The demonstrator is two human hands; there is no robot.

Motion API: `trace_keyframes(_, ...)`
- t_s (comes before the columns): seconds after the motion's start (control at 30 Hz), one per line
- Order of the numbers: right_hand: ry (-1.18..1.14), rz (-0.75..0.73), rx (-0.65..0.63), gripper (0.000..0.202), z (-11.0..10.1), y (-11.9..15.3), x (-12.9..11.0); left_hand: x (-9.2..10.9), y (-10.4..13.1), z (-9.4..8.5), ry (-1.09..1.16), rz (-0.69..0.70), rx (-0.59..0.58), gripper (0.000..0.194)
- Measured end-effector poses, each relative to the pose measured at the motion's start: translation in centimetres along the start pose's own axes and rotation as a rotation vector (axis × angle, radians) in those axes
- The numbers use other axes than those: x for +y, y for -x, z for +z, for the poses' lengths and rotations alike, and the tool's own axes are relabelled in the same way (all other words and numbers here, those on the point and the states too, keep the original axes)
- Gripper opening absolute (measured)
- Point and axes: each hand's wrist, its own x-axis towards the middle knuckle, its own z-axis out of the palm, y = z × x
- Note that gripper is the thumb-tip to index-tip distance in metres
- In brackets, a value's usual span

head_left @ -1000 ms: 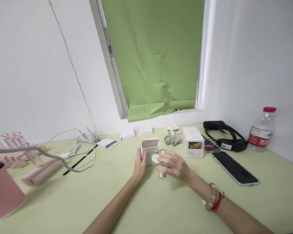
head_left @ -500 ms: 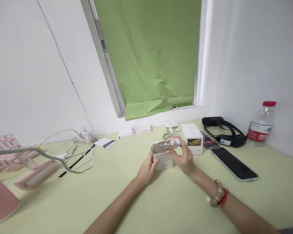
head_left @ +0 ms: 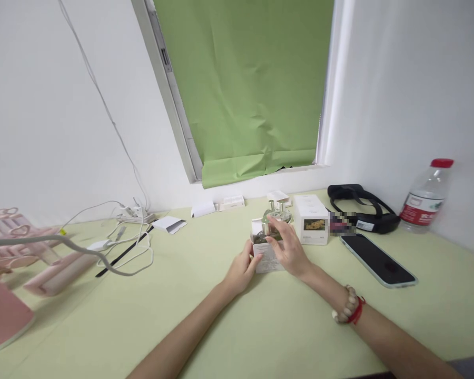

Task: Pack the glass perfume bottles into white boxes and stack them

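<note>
A small open white box (head_left: 269, 261) stands on the green table, with my left hand (head_left: 243, 268) closed round its left side. Over the box's opening, my right hand (head_left: 288, 247) pinches the silvery cap of a glass bottle (head_left: 260, 238), whose body sits upright inside the box. Just behind, more glass bottles (head_left: 283, 213) stand on the table, partly covered by my right fingers. To the right of my right hand is a white box with a flower picture (head_left: 315, 225).
A phone (head_left: 381, 261), a black headset (head_left: 373, 225) and a red-capped water bottle (head_left: 423, 202) are on the right. Small white cartons (head_left: 232, 201) lie along the wall. Cables (head_left: 142, 247) and pink items (head_left: 59, 275) occupy the left.
The glass bottle has gone from lying tilted across the box's top to upright in its opening. My right hand has moved slightly left, still at the cap.
</note>
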Motion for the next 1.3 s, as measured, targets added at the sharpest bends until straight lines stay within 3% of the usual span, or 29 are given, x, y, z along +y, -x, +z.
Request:
trace_keyframes(0.17,-0.069,0.075,-0.051,0.041,-0.21,-0.10,-0.17,0.08,0.07,0.05,-0.026,-0.019,-0.010,0.033)
trace_keyframes(0.3,-0.079,0.046,-0.074,0.032,-0.45,-0.37,-0.44,0.15,0.14,-0.01,-0.021,-0.018,0.000,0.030)
trace_keyframes(0.57,-0.046,0.026,0.019,0.018,-0.16,-0.21,-0.21,0.09,0.16,0.03,-0.036,-0.014,-0.008,0.033)
trace_keyframes(0.93,0.051,-0.146,-0.044,0.014,-0.61,-0.46,-0.15,0.21,0.25,0.04,-0.061,-0.003,-0.011,0.038)
trace_keyframes(1.3,0.131,-0.199,-0.054,0.018,-0.55,-0.30,0.21,0.41,0.29,0.23,-0.065,0.015,-0.018,0.037)
